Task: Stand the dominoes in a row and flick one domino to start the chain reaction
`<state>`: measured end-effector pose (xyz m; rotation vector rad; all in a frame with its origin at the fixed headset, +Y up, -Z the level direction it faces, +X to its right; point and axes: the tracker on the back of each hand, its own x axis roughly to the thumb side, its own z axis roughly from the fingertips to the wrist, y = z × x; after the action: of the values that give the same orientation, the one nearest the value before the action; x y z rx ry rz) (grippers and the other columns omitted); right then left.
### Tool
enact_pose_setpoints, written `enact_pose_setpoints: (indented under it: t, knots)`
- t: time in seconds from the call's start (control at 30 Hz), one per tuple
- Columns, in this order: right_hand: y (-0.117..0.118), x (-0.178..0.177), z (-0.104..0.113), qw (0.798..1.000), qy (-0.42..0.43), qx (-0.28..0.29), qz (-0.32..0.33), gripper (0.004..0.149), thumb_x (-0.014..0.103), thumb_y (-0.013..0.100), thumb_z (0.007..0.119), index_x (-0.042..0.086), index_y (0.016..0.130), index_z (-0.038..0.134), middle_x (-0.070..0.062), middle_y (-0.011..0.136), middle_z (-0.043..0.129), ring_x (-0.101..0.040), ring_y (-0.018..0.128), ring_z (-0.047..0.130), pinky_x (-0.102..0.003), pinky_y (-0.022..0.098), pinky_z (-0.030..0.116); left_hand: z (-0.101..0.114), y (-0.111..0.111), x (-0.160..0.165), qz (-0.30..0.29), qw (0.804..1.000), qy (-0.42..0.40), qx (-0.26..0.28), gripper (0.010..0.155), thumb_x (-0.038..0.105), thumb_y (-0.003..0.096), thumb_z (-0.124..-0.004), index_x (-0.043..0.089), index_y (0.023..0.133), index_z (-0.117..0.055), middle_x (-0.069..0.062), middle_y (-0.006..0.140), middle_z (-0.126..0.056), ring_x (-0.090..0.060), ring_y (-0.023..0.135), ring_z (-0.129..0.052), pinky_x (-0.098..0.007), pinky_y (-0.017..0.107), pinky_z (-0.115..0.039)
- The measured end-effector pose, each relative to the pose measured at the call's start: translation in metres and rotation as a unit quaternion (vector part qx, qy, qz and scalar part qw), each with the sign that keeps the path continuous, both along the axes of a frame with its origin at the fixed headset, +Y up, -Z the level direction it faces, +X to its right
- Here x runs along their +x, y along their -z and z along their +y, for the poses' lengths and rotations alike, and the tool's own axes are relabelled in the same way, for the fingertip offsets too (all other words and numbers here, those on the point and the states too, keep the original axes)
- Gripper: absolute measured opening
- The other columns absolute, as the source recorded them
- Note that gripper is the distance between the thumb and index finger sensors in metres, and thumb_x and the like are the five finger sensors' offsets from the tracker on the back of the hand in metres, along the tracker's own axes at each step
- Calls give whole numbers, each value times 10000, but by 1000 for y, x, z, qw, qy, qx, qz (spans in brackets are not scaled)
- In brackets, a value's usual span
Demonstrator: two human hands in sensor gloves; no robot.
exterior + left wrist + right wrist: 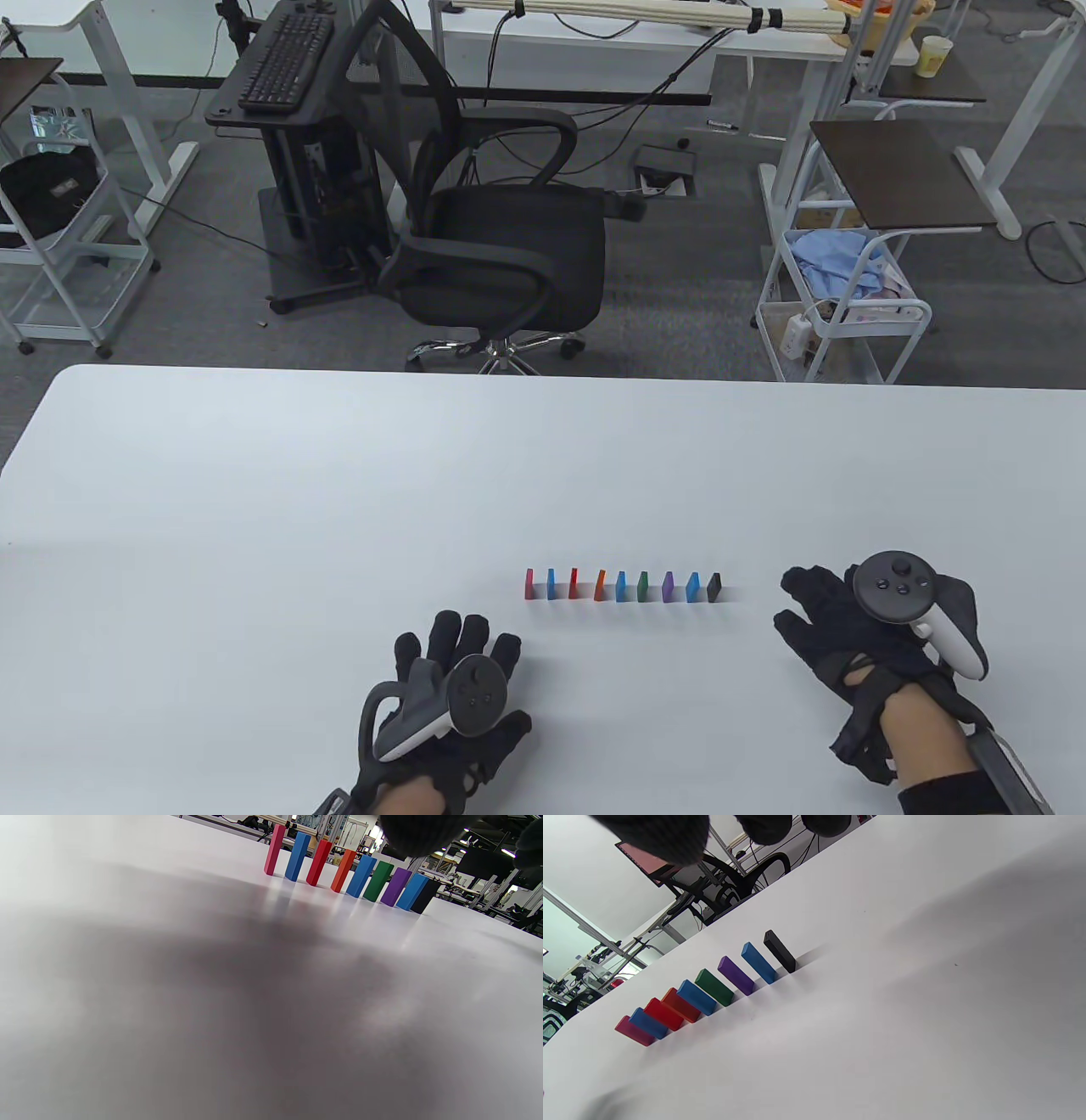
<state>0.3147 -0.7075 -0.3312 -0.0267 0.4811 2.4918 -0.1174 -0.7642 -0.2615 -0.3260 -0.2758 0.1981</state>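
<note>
Several coloured dominoes stand upright in a row (pixel 622 586) on the white table (pixel 339 509), running from a pink domino (pixel 529 584) on the left to a black domino (pixel 714 587) on the right. The same row (pixel 360 875) shows in the left wrist view and the row (pixel 712 988) in the right wrist view. My left hand (pixel 454 671) lies flat near the front edge, below and left of the row, holding nothing. My right hand (pixel 836 620) rests on the table to the right of the black domino, fingers spread toward it, a small gap between them.
A black office chair (pixel 501 246) stands behind the table's far edge, with a keyboard stand (pixel 280 76) to its left and a white cart (pixel 840 306) to its right. Bare table surface spreads to the left of and behind the row.
</note>
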Motion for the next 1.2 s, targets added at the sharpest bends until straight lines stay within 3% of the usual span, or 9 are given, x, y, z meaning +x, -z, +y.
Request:
enact_pose_setpoints:
  t: [0.8,1.07,1.2]
  knots:
    - [57,-23,-50,997,7,-23,-75,568,357,535,745,207,1007,466,-141,1079,580,-505,1013,307,-679,723,163,-3,4,-2,-1,1000,-12,-22,786,600,474,-628,303,1084,-232,-97,1162,-25,-388,1051,70,-715,643,24]
    - [66,-31,-63,996,-25,-3,-86,560,306,524,786,199,994,502,-134,1015,682,-495,990,432,-681,727,192,-2,4,0,-7,1000,-12,-24,781,595,475,-635,299,1086,-249,-97,1164,-32,-387,1053,68,-714,644,26]
    - [69,-37,-66,995,-42,15,-89,548,216,516,789,200,989,513,-124,981,719,-474,969,481,-677,728,202,-3,4,0,-11,999,-11,-28,780,594,476,-636,299,1086,-250,-98,1165,-34,-387,1054,66,-713,644,25]
